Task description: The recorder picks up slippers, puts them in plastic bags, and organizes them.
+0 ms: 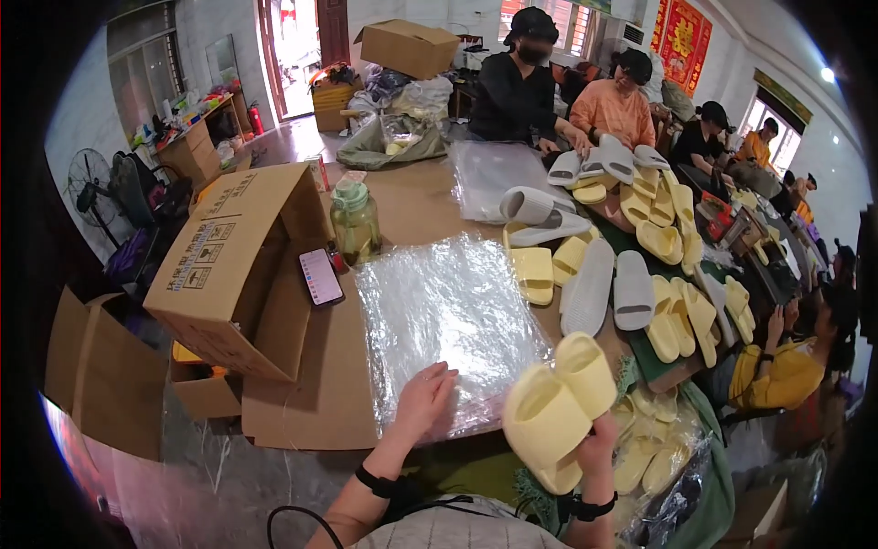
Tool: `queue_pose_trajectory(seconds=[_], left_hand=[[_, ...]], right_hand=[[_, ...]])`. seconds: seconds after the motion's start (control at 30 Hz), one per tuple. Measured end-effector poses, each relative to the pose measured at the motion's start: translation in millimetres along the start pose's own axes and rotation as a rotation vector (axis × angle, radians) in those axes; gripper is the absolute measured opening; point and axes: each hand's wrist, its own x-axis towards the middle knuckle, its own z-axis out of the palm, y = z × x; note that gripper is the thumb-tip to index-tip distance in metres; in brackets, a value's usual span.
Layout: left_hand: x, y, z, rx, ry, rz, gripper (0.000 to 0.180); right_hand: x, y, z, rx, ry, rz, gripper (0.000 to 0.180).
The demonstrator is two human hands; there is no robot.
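My right hand (599, 443) grips a pair of pale yellow slippers (541, 407) by one side, above the table's near edge. The two slippers are pressed together, and they hide part of my fingers. To their left, my left hand (426, 399) lies with its fingers stretched out on the near part of a stack of clear plastic bags (439, 316). The shiny stack lies flat on the cardboard-covered table (311, 407). Just beyond the held pair, grey slippers (587, 288) and more yellow slippers (531, 274) are spread along the table.
An open cardboard box (233, 265) lies on its side at the left, near a phone (320, 277) and a glass jar (355, 220). Bagged yellow slippers (645, 448) sit at my lower right. Co-workers (517, 91) sit along the far and right sides.
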Motion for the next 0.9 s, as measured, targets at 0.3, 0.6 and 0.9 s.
queue_pose_trajectory(seconds=[0.3,0.6,0.9], left_hand=[[-0.5,26.8,-15.0,0.055,0.052,0.066,0.030],[-8.1,55.9,-29.2,0.241,0.065,0.397,0.030],[-13.1,71.1,-20.3,0.184,-0.097,0.554,0.034]], right_hand=[[-17.2,-23.7,31.6,-0.392,-0.672,-0.182,0.028],[3.5,-28.7,46.8,-0.520,-0.415,-0.160,0.018],[24.8,-21.8,96.9,-0.467,-0.434,-0.129,0.022]])
